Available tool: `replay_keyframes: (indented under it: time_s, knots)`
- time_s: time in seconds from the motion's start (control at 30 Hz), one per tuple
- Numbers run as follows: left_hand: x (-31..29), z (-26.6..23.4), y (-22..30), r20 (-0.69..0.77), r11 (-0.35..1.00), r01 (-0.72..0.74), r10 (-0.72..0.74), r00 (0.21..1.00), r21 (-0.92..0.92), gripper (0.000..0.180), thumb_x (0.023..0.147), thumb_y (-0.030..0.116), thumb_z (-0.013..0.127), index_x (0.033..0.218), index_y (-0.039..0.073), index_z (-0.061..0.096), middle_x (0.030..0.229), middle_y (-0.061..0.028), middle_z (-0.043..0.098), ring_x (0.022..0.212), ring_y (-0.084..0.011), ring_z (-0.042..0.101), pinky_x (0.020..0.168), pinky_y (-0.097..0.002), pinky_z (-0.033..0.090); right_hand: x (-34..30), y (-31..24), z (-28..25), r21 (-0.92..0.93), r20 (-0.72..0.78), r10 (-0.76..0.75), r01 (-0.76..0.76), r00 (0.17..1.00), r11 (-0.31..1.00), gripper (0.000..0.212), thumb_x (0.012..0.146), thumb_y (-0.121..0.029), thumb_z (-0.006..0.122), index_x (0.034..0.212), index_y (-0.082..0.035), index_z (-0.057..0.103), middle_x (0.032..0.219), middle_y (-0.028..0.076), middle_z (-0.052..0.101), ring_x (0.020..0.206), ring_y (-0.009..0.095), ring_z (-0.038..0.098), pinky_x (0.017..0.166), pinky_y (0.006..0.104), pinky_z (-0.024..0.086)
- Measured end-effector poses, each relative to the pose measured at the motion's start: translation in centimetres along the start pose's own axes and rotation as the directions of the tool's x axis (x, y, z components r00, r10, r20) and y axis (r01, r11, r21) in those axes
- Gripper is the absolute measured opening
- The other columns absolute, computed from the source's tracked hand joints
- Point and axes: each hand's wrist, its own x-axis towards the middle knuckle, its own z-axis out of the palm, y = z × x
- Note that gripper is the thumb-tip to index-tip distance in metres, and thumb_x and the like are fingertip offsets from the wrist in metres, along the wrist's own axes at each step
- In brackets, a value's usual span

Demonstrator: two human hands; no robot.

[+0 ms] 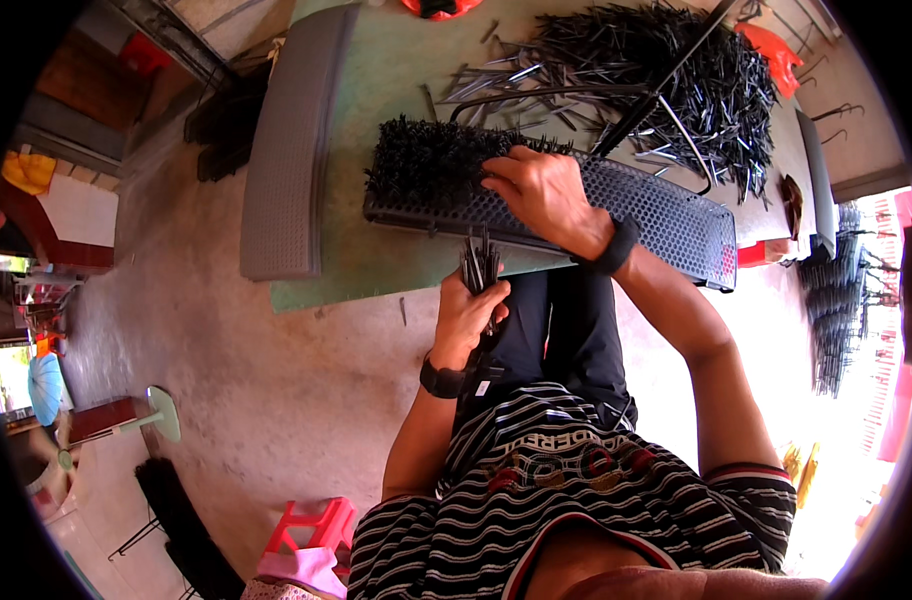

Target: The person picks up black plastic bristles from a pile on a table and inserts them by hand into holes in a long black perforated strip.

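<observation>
My left hand [461, 315] is closed around a bundle of thin black plastic strips [480, 262], held upright just off the table's near edge. Over a long black perforated panel [666, 215], my right hand [548, 196] has its thumb and fingers pinched together at the border of the filled part. Whatever sits between those fingertips is too small to make out. Black strips [421, 165] stand densely in the panel's left part, while its right part shows bare holes. A metal frame [566, 92] rises behind the panel.
A large heap of loose black strips [676, 90] covers the back right of the green table [376, 90]. Grey perforated sheets [296, 150] are stacked at its left end. An orange-red bag [771, 58] lies beyond the heap. A pink-red stool [311, 525] stands behind on the left.
</observation>
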Motion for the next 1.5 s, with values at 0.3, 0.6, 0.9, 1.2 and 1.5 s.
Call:
replay_keyframes:
  time_s: [0.3,0.6,0.9,1.2,1.5]
  knots:
    - [1.2,1.7,-0.3,0.018,0.99,-0.102,0.1,0.995,0.095,0.021,0.074,-0.002,0.065,0.092,-0.002,0.054,0.062,-0.0033,0.055,0.043,-0.0097,0.051,0.037,-0.0223,0.039,-2.7,-2.4,-0.3,0.208,0.283,0.161,-0.224,0.946,0.952,0.021,0.072,-0.026,0.069,0.076,-0.006,0.068,0.069,0.011,0.064,0.064,0.027,0.064,0.056,0.0353,0.049]
    - [0.6,1.1,-0.4,0.053,0.999,-0.036,0.035,0.998,0.012,0.026,0.074,0.0,0.067,0.098,-0.005,0.057,0.064,-0.0056,0.056,0.044,-0.013,0.053,0.041,-0.0241,0.041,-1.4,-1.5,-1.0,0.75,0.014,0.45,-0.307,0.893,0.586,0.015,0.085,-0.002,0.055,0.099,0.004,0.054,0.074,0.01,0.063,0.063,0.013,0.064,0.054,0.0239,0.05]
    - [0.2,0.5,-0.1,0.018,1.0,-0.002,0.002,1.0,-0.016,0.026,0.074,-0.002,0.066,0.099,-0.005,0.057,0.064,-0.0069,0.057,0.045,-0.0143,0.053,0.041,-0.0249,0.041,-1.4,-1.0,1.1,0.515,-0.136,0.206,-0.108,0.969,0.85,0.012,0.086,0.0,0.053,0.098,0.001,0.05,0.076,0.016,0.061,0.069,0.025,0.067,0.056,0.0311,0.051]
    - [-0.2,0.0,0.6,0.065,0.975,0.07,-0.058,0.996,-0.21,0.028,0.076,-0.002,0.065,0.103,-0.004,0.057,0.073,-0.0109,0.062,0.05,-0.0173,0.057,0.044,-0.0266,0.045,-1.1,0.1,2.7,0.308,-0.18,-0.019,0.074,0.983,0.949,0.013,0.081,0.0,0.055,0.093,-0.001,0.054,0.076,0.015,0.058,0.069,0.028,0.062,0.054,0.0368,0.049]
    - [-0.6,-0.4,1.1,0.189,0.95,0.133,-0.081,0.979,-0.283,0.033,0.078,-0.001,0.06,0.11,-0.004,0.055,0.077,-0.0125,0.063,0.054,-0.0196,0.059,0.05,-0.0291,0.048,-1.2,0.5,1.1,0.02,0.026,-0.111,0.111,0.993,0.994,0.012,0.078,-0.008,0.061,0.088,-0.002,0.063,0.081,0.009,0.059,0.069,0.028,0.06,0.056,0.0346,0.047]
